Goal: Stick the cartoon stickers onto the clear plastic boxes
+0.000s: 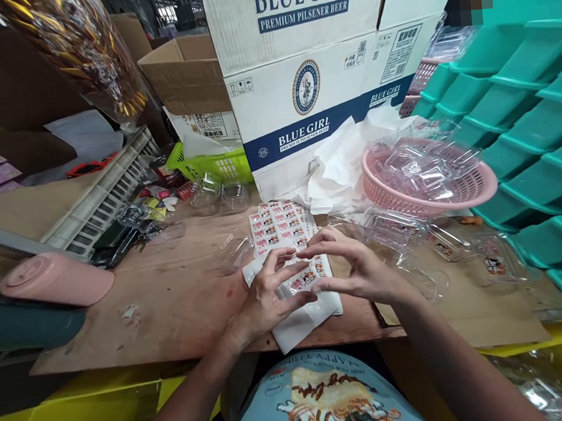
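My left hand (268,290) and my right hand (351,263) face each other over the sticker sheets (285,226), fingers curved around the edges of a small clear plastic box (296,280). Its outline is hard to see because it is transparent. A cartoon animal sticker (309,277) shows between my hands; whether it is on the box or seen through it, I cannot tell. White backing paper (300,326) lies below my hands. To the left of the sheets rests another clear plastic piece (238,249).
A pink basket (382,197) of clear boxes stands at right, beside stacked teal trays (527,184). Stickered clear boxes (494,262) lie on cardboard (474,312). White beer cartons (273,114) rise behind. Pink cup (57,280) lies at left; a green basket (229,166) stands farther back.
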The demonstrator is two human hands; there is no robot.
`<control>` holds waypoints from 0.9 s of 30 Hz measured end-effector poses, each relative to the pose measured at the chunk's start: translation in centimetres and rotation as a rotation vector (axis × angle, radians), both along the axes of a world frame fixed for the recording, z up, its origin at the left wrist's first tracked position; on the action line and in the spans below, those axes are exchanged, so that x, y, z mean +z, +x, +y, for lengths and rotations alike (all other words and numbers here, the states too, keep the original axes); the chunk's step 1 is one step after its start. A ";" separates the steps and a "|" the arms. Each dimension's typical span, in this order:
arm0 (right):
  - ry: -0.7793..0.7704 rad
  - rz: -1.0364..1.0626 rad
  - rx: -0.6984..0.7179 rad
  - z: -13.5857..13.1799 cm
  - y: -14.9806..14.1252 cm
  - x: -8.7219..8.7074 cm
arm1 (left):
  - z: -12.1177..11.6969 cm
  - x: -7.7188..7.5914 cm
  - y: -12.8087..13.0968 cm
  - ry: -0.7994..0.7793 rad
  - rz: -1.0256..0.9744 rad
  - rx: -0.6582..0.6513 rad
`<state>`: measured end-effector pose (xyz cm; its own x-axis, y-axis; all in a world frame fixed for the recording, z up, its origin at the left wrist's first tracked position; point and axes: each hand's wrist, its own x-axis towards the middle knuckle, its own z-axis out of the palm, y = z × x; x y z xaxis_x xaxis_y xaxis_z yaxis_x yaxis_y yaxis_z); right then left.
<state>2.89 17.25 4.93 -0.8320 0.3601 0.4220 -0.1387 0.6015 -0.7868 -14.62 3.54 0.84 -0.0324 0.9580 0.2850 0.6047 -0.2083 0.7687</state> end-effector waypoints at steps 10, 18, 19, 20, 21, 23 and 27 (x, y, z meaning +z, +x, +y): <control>-0.142 0.283 -0.504 -1.1 0.2 -0.6 | 0.8 -0.5 -5.6 0.083 0.273 0.563; 0.295 0.019 -0.214 -2.7 -0.8 -2.6 | 0.1 0.2 -7.4 -0.248 -0.595 0.396; 0.394 -0.017 -0.141 -2.8 -1.1 -2.7 | 0.0 0.9 -6.5 -0.326 -0.748 0.266; 0.469 -0.045 -0.076 -2.9 -1.4 -2.9 | -0.1 1.5 -5.7 -0.404 -0.880 0.144; 0.512 -0.052 -0.033 -3.0 -1.6 -3.0 | -0.2 1.9 -4.9 -0.457 -0.998 0.054; 0.480 0.016 -0.027 -3.0 -2.0 -3.0 | -0.2 2.1 -3.6 -0.475 -1.197 -0.045; 0.093 0.078 -0.221 -2.8 -2.4 -2.8 | -0.6 0.8 -1.2 -0.293 -1.237 -0.133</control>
